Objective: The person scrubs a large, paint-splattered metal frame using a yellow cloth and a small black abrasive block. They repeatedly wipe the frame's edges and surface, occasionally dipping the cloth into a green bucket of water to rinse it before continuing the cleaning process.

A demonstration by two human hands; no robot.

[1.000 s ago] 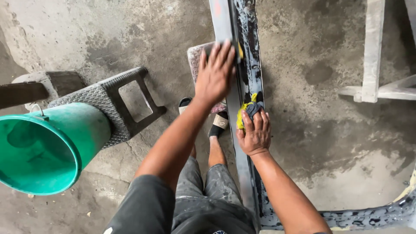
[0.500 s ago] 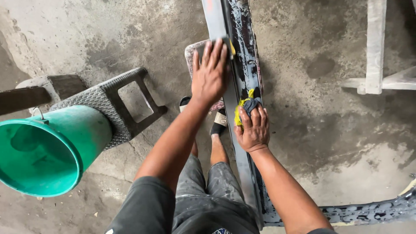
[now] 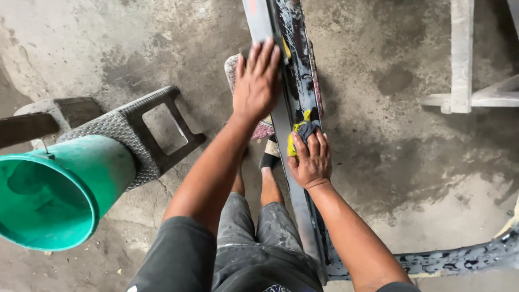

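Note:
A long dark wet metal beam [image 3: 296,86] runs from the top of the view down past my legs. My left hand [image 3: 257,81] lies flat on it, fingers spread, near its far part. Closer to me, my right hand [image 3: 310,158] presses a yellow and dark sponge pad [image 3: 299,132] against the beam's wet black face. Both arms are stretched forward over my knees.
A green bucket [image 3: 51,194] stands at the left beside a grey plastic stool [image 3: 138,130]. A small pinkish mat [image 3: 233,67] lies under the beam. A pale wooden frame [image 3: 464,70] stands at the top right. The concrete floor [image 3: 411,178] is wet and stained.
My left hand has slid farther up the beam. My right hand with the sponge has stayed at nearly the same place.

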